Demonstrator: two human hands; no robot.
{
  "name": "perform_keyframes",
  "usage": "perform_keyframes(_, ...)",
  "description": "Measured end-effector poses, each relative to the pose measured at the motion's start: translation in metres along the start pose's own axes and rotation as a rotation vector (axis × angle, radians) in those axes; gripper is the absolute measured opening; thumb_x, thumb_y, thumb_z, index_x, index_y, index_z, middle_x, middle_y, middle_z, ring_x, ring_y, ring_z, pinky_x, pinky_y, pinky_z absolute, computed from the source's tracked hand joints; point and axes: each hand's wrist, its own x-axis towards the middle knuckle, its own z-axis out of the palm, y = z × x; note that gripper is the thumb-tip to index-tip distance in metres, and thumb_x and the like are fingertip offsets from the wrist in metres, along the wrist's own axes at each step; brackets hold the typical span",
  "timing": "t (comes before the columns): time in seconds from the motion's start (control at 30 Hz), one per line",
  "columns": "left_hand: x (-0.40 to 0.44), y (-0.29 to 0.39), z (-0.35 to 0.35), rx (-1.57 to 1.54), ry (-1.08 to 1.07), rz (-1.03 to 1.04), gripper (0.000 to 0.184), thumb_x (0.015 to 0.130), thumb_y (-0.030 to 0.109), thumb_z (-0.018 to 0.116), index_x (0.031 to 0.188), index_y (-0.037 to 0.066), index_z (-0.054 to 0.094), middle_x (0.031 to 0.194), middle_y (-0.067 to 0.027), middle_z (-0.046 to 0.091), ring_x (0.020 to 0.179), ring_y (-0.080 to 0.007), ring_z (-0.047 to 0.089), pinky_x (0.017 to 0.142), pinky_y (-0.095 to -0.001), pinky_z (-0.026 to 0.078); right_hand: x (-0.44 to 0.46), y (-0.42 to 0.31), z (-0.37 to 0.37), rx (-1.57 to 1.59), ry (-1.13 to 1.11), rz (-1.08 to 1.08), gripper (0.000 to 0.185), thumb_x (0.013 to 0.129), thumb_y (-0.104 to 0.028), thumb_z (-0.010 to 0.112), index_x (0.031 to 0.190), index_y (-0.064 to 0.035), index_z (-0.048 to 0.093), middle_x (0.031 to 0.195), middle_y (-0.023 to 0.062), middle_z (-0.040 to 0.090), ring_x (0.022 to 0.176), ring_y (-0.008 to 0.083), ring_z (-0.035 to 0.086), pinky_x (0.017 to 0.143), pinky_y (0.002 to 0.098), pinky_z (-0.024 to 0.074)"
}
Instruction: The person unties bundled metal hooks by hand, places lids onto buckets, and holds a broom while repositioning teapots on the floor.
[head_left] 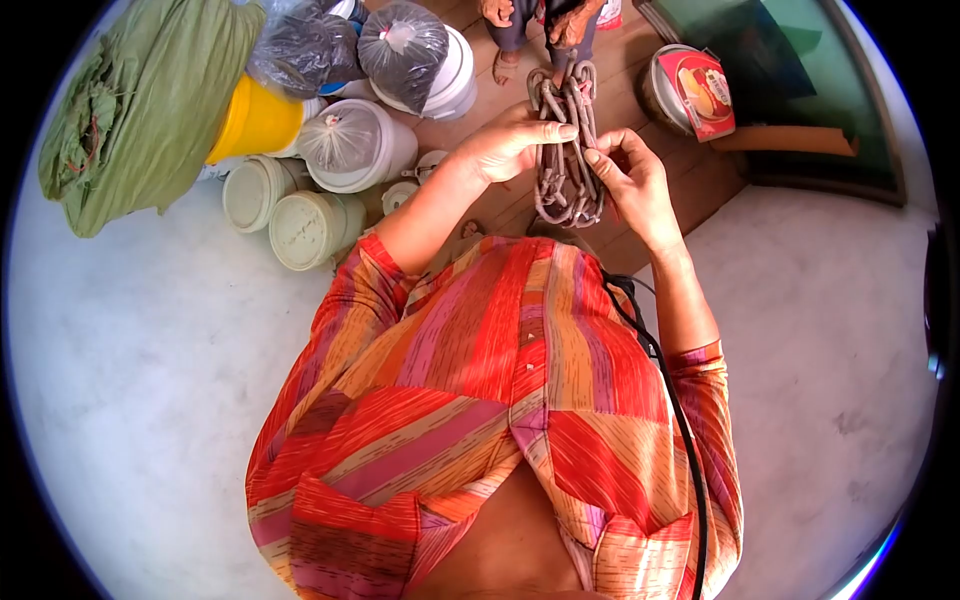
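Observation:
A grey-brown bundle of looped rope (pixel 570 150) hangs upright in front of my chest, its loops linked like a chain. From the left side, my left hand (pixel 510 143) grips it, with the thumb laid across the front and the other fingers behind. My right hand (pixel 635 182) is at the bundle's right edge, thumb and fingers bent together beside the loops. Whether a strand is pinched between those fingertips is hard to make out.
White buckets (pixel 345 145), some lidded, stand on the left beside a yellow bucket (pixel 240 120) and a large green sack (pixel 150 110). Another person's hand (pixel 575 25) shows at the top. A round tin (pixel 670 90) with a red box (pixel 700 95) is at right.

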Motion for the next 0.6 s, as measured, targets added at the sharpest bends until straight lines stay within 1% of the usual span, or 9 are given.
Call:
perform_keyframes(0.03, 0.003, -0.001, -0.009, 0.026, -0.036, -0.007, 0.036, 0.082, 0.010, 0.063, 0.116, 0.002, 0.051, 0.102, -0.0046, 0.060, 0.097, -0.0162, 0.058, 0.087, -0.0317, 0.046, -0.002, -0.012, -0.004, 0.029, -0.052, 0.121, 0.013, 0.085, -0.012, 0.062, 0.092, -0.0035, 0.054, 0.075, -0.0015, 0.054, 0.062, 0.0041, 0.047, 0.051, 0.0198, 0.0400)
perform_keyframes(0.07, 0.004, -0.001, -0.011, 0.026, -0.036, -0.006, 0.036, 0.082, 0.010, 0.063, 0.116, 0.002, 0.051, 0.102, -0.0046, 0.060, 0.097, -0.0162, 0.058, 0.087, -0.0317, 0.046, -0.002, -0.013, -0.005, 0.028, -0.053, 0.120, 0.013, 0.085, -0.012, 0.062, 0.092, -0.0035, 0.054, 0.075, -0.0015, 0.054, 0.062, 0.0041, 0.047, 0.051, 0.0198, 0.0400)
perform_keyframes(0.13, 0.005, 0.005, -0.008, 0.087, -0.121, 0.047, 0.041, 0.083, 0.009, 0.063, 0.121, 0.002, 0.048, 0.107, -0.0054, 0.058, 0.101, -0.0163, 0.056, 0.090, -0.0309, 0.044, -0.002, -0.014, -0.009, 0.179, -0.116, 0.212, 0.015, 0.086, -0.011, 0.061, 0.097, -0.0046, 0.052, 0.079, -0.0016, 0.054, 0.068, 0.0042, 0.048, 0.059, 0.0210, 0.0415)
perform_keyframes(0.17, 0.005, 0.006, -0.008, 0.072, -0.163, 0.059, 0.042, 0.083, 0.005, 0.060, 0.123, 0.001, 0.045, 0.112, -0.0063, 0.056, 0.105, -0.0162, 0.054, 0.092, -0.0305, 0.043, -0.002, -0.012, -0.009, 0.177, -0.116, 0.210, 0.015, 0.086, -0.011, 0.061, 0.097, -0.0046, 0.052, 0.079, -0.0016, 0.054, 0.068, 0.0042, 0.048, 0.059, 0.0210, 0.0415)
perform_keyframes(0.27, 0.007, 0.000, -0.012, 0.049, -0.180, 0.081, 0.041, 0.082, 0.005, 0.062, 0.121, 0.001, 0.047, 0.112, -0.0066, 0.056, 0.106, -0.0161, 0.052, 0.094, -0.0304, 0.040, 0.001, -0.006, -0.008, 0.237, -0.139, 0.167, 0.022, 0.084, -0.012, 0.064, 0.100, -0.0054, 0.051, 0.083, -0.0016, 0.054, 0.072, 0.0043, 0.048, 0.062, 0.0206, 0.0415)
perform_keyframes(0.33, 0.009, -0.002, -0.014, 0.076, -0.210, 0.068, 0.037, 0.084, 0.002, 0.058, 0.120, 0.000, 0.047, 0.113, -0.0074, 0.055, 0.106, -0.0165, 0.052, 0.095, -0.0312, 0.040, 0.003, -0.014, -0.001, 0.250, -0.140, 0.074, 0.027, 0.082, -0.014, 0.068, 0.101, -0.0048, 0.052, 0.085, -0.0023, 0.053, 0.076, 0.0043, 0.047, 0.066, 0.0196, 0.0408)
perform_keyframes(0.47, 0.010, -0.005, -0.002, 0.232, -0.192, 0.061, 0.034, 0.087, 0.003, 0.055, 0.120, 0.000, 0.047, 0.117, -0.0079, 0.053, 0.109, -0.0164, 0.051, 0.096, -0.0320, 0.039, 0.007, -0.002, 0.001, 0.208, -0.123, 0.124, 0.027, 0.080, -0.013, 0.069, 0.102, -0.0041, 0.054, 0.083, -0.0042, 0.054, 0.076, 0.0042, 0.046, 0.069, 0.0191, 0.0402)
perform_keyframes(0.5, 0.011, -0.005, 0.000, 0.235, -0.159, 0.082, 0.035, 0.087, 0.004, 0.055, 0.120, -0.001, 0.046, 0.117, -0.0085, 0.053, 0.108, -0.0164, 0.051, 0.095, -0.0314, 0.040, 0.007, -0.006, 0.003, 0.263, -0.084, 0.100, 0.022, 0.081, -0.014, 0.068, 0.098, -0.0043, 0.057, 0.080, -0.0054, 0.054, 0.073, 0.0038, 0.045, 0.068, 0.0192, 0.0400)
perform_keyframes(0.6, 0.016, -0.001, 0.005, 0.258, -0.130, 0.139, 0.037, 0.087, 0.008, 0.056, 0.120, -0.004, 0.045, 0.113, -0.0100, 0.056, 0.103, -0.0153, 0.055, 0.091, -0.0284, 0.043, 0.010, -0.004, -0.003, 0.555, 0.006, 0.211, 0.026, 0.083, -0.014, 0.066, 0.107, -0.0047, 0.060, 0.088, -0.0031, 0.061, 0.078, 0.0045, 0.051, 0.074, 0.0210, 0.0425)
